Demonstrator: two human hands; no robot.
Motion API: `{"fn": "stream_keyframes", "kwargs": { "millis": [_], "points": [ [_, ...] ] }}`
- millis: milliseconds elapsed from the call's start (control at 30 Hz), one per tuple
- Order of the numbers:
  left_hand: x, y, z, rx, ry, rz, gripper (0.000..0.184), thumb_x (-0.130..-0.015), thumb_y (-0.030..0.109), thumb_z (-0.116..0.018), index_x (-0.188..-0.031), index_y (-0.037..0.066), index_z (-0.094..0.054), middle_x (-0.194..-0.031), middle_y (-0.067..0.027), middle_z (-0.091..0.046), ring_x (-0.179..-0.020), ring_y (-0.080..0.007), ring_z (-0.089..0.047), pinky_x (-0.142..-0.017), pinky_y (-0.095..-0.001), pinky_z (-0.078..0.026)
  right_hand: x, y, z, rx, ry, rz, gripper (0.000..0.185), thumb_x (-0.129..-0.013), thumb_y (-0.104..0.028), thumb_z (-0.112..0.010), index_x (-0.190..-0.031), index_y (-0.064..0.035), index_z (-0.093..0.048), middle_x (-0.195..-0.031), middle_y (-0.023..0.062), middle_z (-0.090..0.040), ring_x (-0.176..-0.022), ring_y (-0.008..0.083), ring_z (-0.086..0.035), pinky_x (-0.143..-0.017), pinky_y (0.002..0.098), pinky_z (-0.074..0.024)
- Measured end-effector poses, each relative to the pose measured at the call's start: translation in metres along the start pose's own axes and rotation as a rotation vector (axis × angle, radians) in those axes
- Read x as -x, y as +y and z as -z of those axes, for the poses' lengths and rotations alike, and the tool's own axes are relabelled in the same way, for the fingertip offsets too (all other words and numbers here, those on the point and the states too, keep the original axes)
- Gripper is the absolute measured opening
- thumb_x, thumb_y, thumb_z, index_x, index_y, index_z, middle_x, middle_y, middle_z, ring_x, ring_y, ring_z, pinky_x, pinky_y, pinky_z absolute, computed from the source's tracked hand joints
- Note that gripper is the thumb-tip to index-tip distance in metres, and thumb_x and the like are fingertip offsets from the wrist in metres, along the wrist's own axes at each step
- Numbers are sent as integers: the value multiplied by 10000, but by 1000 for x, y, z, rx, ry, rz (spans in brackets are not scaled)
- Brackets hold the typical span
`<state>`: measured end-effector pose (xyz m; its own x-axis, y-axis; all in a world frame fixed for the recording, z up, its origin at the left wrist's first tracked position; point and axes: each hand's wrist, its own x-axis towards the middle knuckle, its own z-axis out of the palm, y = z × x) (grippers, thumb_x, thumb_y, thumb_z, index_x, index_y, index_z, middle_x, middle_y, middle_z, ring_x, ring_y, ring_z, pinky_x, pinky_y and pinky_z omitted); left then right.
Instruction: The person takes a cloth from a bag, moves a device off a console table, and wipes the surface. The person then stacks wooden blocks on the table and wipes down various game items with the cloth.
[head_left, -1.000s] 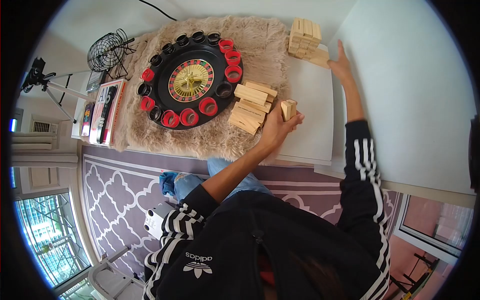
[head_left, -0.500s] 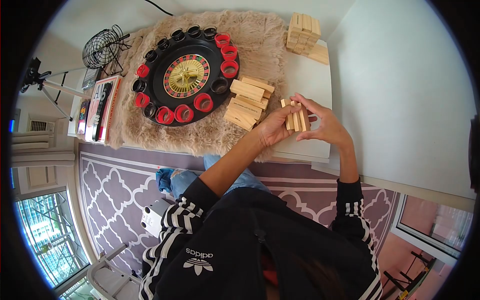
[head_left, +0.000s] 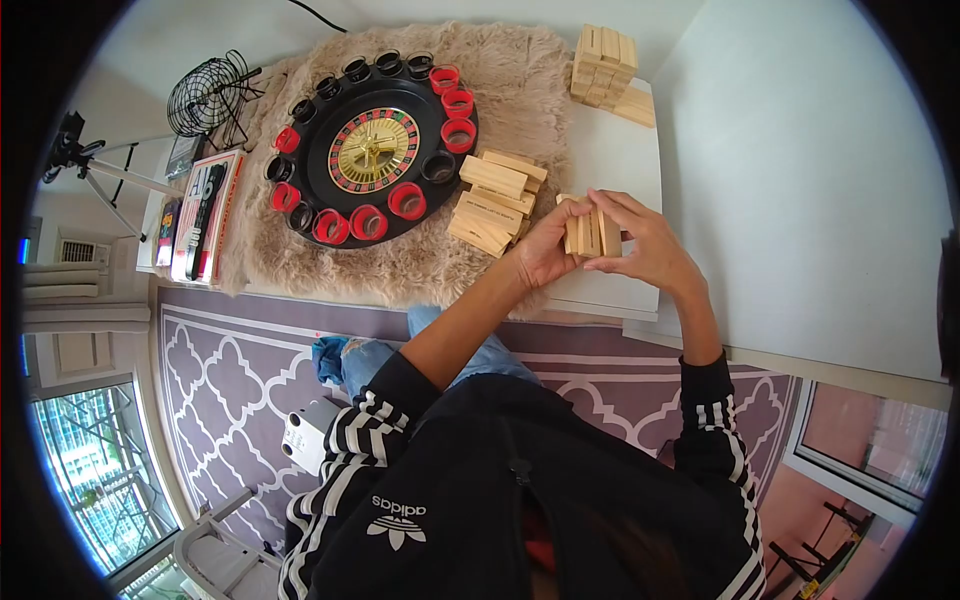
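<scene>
Between my two hands, over the right part of the white table, is a small group of wooden blocks (head_left: 590, 236) set side by side on edge. My left hand (head_left: 546, 248) is closed around their left side. My right hand (head_left: 655, 252) pinches the rightmost block at its two ends, fingers on the far end and thumb on the near end. Close to my left hand lies a loose pile of wooden blocks (head_left: 492, 210), some with printed text. At the back right stands a stacked block tower (head_left: 604, 62), with more blocks at its base.
A black roulette wheel (head_left: 373, 152) ringed with red cups (head_left: 407, 201) and black cups (head_left: 438, 167) sits on a beige fur cover (head_left: 300, 262). A wire cage (head_left: 207, 95), a red-and-white box (head_left: 212, 215) and a tripod (head_left: 115, 172) are at left. A white wall (head_left: 800, 180) borders the right.
The blocks in my hands have shifted slightly, turning more upright. My right hand's fingers and thumb have closed in on the rightmost block. The pile and the tower have stayed put.
</scene>
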<state>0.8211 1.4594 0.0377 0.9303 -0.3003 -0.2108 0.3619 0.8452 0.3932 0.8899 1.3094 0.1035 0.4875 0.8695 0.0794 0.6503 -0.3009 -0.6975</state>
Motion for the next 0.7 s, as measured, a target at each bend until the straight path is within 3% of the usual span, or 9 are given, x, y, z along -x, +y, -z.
{"fn": "stream_keyframes", "kwargs": {
  "millis": [167,233,300,367,433,567,633,700],
  "points": [
    [-1,-2,-2,-49,-33,-20,367,-901,268,-458,-1196,51,-429,-1076,-114,-558,-1003,-215,-578,-861,-367,-500,-5,6,7,-125,-22,-71,722,-583,-234,-812,-1207,-29,-512,-1177,114,-530,-1054,255,-539,-870,338,-470],
    [-9,-5,9,-9,-23,-71,438,-931,294,-430,-1280,39,-360,-1251,-153,-472,-1153,-262,-488,-952,-376,-438,-14,34,18,93,127,58,692,-536,-179,-824,-1155,-40,-549,-1125,119,-557,-1021,231,-556,-817,326,-489],
    [-8,-4,9,-14,-69,-54,452,-935,279,-429,-1303,39,-326,-1285,-164,-441,-1181,-280,-461,-965,-372,-426,-33,63,39,-182,338,-251,692,-484,-138,-822,-1122,-46,-570,-1082,131,-576,-999,244,-568,-832,321,-473],
    [-7,-3,8,-30,-116,-43,470,-938,264,-429,-1327,40,-291,-1319,-176,-410,-1210,-297,-434,-977,-368,-413,-77,109,72,23,385,-354,688,-473,-127,-808,-1112,-28,-574,-1074,147,-583,-998,258,-570,-872,327,-455],
    [-8,-4,12,-15,-151,-28,515,-919,211,-470,-1351,44,-244,-1363,-188,-355,-1224,-312,-416,-981,-362,-411,-108,129,83,241,435,-207,713,-465,-134,-811,-1122,-6,-566,-1085,153,-585,-1002,272,-569,-886,324,-450],
    [-6,-4,9,-31,-146,-48,547,-900,164,-502,-1358,46,-227,-1360,-195,-356,-1222,-303,-421,-976,-353,-415,-152,145,88,358,240,-156,788,-453,-149,-819,-1168,13,-530,-1131,154,-572,-1039,288,-555,-909,338,-439],
    [-6,-4,9,-39,-157,-38,541,-892,140,-508,-1351,45,-237,-1355,-205,-358,-1221,-299,-422,-974,-341,-418,-160,147,87,202,54,-258,872,-453,-182,-834,-1230,7,-483,-1226,156,-524,-1147,278,-492,-975,327,-385],
    [-7,-4,11,-30,-166,-46,540,-894,152,-511,-1349,44,-241,-1355,-205,-357,-1217,-297,-428,-973,-340,-418,-154,155,90,197,117,-209,886,-475,-194,-833,-1256,-2,-461,-1265,152,-496,-1195,264,-449,-1005,324,-349]
  ]
}}
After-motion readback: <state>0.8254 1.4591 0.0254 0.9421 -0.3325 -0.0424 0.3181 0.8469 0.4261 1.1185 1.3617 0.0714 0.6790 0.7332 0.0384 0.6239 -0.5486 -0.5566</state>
